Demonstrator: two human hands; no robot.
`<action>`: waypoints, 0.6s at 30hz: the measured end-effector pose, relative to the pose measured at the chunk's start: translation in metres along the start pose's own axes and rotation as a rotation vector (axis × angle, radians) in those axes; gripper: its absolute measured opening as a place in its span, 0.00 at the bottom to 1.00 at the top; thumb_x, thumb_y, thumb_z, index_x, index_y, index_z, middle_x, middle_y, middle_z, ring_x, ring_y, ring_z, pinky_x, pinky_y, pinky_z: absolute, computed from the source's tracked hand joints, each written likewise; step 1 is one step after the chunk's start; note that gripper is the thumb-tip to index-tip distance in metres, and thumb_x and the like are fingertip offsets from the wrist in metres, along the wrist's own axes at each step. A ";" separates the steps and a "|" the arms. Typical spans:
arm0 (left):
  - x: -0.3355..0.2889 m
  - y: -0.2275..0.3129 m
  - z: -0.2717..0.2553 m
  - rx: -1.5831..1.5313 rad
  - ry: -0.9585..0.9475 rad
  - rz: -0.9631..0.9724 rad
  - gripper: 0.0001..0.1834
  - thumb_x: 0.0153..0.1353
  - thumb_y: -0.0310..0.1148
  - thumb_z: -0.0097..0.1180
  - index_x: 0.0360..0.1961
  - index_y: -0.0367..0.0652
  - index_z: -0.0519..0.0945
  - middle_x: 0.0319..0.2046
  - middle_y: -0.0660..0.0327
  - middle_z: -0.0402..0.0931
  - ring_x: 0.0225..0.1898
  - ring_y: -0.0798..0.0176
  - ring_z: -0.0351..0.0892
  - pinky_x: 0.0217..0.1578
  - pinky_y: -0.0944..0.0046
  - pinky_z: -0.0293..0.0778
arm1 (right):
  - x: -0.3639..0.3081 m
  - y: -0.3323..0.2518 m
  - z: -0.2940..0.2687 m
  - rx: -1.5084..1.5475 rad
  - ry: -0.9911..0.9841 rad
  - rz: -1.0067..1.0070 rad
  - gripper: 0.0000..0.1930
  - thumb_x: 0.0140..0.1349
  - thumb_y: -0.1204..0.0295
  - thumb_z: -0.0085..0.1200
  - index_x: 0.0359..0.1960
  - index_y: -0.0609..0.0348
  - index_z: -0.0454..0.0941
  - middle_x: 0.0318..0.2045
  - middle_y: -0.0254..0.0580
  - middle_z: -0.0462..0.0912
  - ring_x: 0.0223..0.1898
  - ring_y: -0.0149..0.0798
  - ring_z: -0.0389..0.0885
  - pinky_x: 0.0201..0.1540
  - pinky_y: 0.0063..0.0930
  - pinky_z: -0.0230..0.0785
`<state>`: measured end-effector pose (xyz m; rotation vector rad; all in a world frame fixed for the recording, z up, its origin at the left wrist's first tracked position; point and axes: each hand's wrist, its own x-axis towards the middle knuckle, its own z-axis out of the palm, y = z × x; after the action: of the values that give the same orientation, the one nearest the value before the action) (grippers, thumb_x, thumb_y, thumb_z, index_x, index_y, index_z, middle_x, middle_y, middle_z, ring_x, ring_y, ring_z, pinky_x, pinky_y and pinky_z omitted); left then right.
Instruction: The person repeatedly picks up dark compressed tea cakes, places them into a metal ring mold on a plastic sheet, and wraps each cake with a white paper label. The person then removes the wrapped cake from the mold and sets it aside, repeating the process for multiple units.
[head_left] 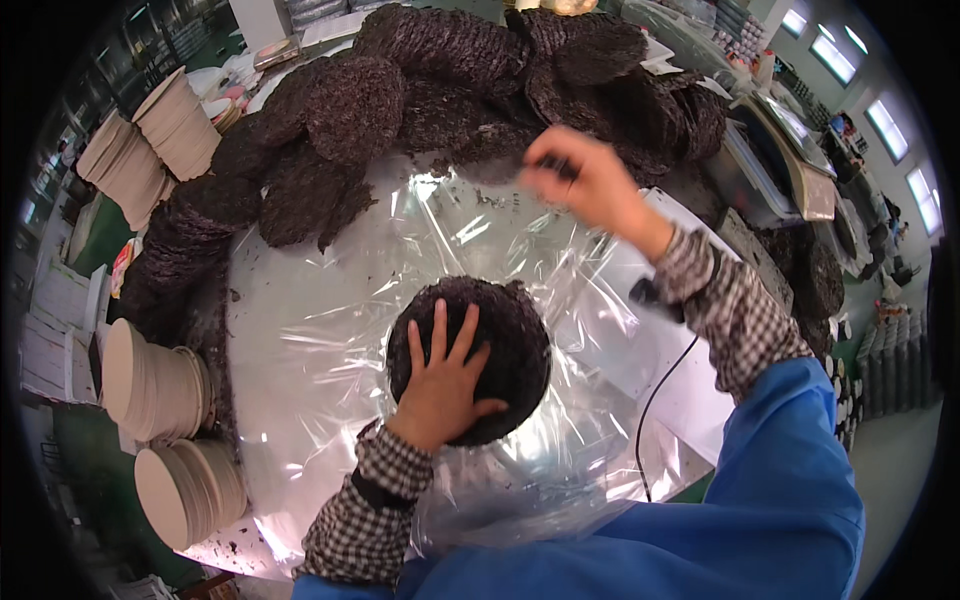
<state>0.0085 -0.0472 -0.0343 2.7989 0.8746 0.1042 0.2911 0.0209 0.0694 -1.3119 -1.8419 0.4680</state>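
Note:
A round stack of dark purple-brown dried seaweed sheets sits on clear plastic film in the middle of the table. My left hand lies flat on top of it, fingers spread. Raised over the far side of the table, my right hand is blurred by motion. Its fingers are curled round a small dark scrap that looks like the same seaweed. Beyond both hands, long rolls of round seaweed sheets are heaped along the table's far edge, with loose sheets leaning against them.
Stacks of beige round discs line the left edge, with more discs at the far left. A black cable runs over the right side beside a white panel. Clear plastic bins stand at the far right.

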 end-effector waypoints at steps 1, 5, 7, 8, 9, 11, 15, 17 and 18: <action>-0.001 -0.001 0.001 -0.001 -0.019 0.002 0.41 0.52 0.62 0.61 0.60 0.45 0.75 0.75 0.51 0.40 0.75 0.34 0.31 0.66 0.25 0.35 | -0.018 -0.027 0.020 -0.116 -0.192 -0.141 0.13 0.58 0.67 0.64 0.42 0.57 0.78 0.42 0.38 0.79 0.42 0.37 0.80 0.44 0.32 0.73; -0.001 -0.009 0.010 0.005 -0.065 0.016 0.41 0.54 0.64 0.58 0.60 0.44 0.76 0.75 0.51 0.41 0.75 0.35 0.23 0.67 0.25 0.27 | -0.070 -0.059 0.018 -0.548 -0.307 -0.491 0.15 0.60 0.66 0.61 0.47 0.55 0.78 0.60 0.42 0.72 0.54 0.43 0.77 0.59 0.43 0.70; 0.003 -0.004 0.000 0.007 -0.146 -0.016 0.41 0.54 0.65 0.58 0.60 0.45 0.75 0.75 0.51 0.41 0.75 0.36 0.20 0.67 0.26 0.23 | -0.079 -0.062 -0.021 -0.322 -0.152 -0.360 0.17 0.63 0.63 0.59 0.52 0.53 0.78 0.66 0.45 0.67 0.60 0.47 0.73 0.65 0.46 0.64; 0.002 -0.004 0.001 -0.013 -0.143 -0.008 0.41 0.55 0.64 0.58 0.60 0.45 0.75 0.75 0.50 0.41 0.75 0.36 0.20 0.66 0.26 0.21 | -0.097 -0.054 -0.051 -0.169 -0.029 -0.038 0.21 0.68 0.62 0.53 0.59 0.55 0.71 0.68 0.47 0.64 0.63 0.47 0.70 0.67 0.43 0.61; 0.001 -0.006 0.003 -0.030 -0.139 -0.003 0.40 0.55 0.64 0.57 0.60 0.45 0.75 0.75 0.50 0.42 0.74 0.35 0.19 0.66 0.26 0.20 | -0.116 -0.045 -0.082 0.033 0.148 0.255 0.26 0.72 0.60 0.48 0.67 0.58 0.64 0.70 0.50 0.61 0.65 0.47 0.67 0.68 0.41 0.59; 0.006 -0.005 0.007 -0.048 -0.143 0.021 0.38 0.57 0.63 0.57 0.61 0.46 0.75 0.75 0.48 0.41 0.74 0.36 0.16 0.66 0.27 0.17 | -0.188 -0.002 -0.086 -0.271 0.120 0.692 0.27 0.70 0.61 0.50 0.66 0.63 0.63 0.62 0.49 0.66 0.61 0.42 0.70 0.66 0.36 0.60; 0.002 -0.003 0.002 -0.049 -0.187 -0.035 0.39 0.57 0.64 0.56 0.61 0.46 0.75 0.75 0.48 0.40 0.74 0.35 0.16 0.66 0.27 0.17 | -0.223 -0.062 -0.037 0.196 -0.352 0.634 0.23 0.62 0.72 0.59 0.59 0.63 0.73 0.33 0.35 0.83 0.37 0.28 0.80 0.49 0.29 0.74; -0.002 -0.007 0.001 -0.044 -0.171 -0.046 0.40 0.56 0.65 0.57 0.61 0.46 0.74 0.75 0.48 0.39 0.74 0.35 0.16 0.66 0.26 0.17 | -0.221 -0.071 -0.073 0.532 -0.021 0.497 0.22 0.67 0.73 0.50 0.62 0.65 0.68 0.26 0.32 0.80 0.26 0.27 0.78 0.37 0.23 0.76; -0.004 -0.007 0.002 -0.045 -0.166 -0.039 0.41 0.56 0.65 0.57 0.62 0.46 0.74 0.75 0.48 0.39 0.74 0.34 0.16 0.65 0.26 0.17 | -0.227 -0.058 -0.080 0.645 0.143 0.403 0.20 0.70 0.71 0.45 0.61 0.67 0.69 0.30 0.36 0.81 0.30 0.29 0.80 0.39 0.26 0.77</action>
<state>0.0012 -0.0439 -0.0382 2.7012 0.8742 -0.1118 0.3488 -0.2201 0.0675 -1.2068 -1.1515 1.0504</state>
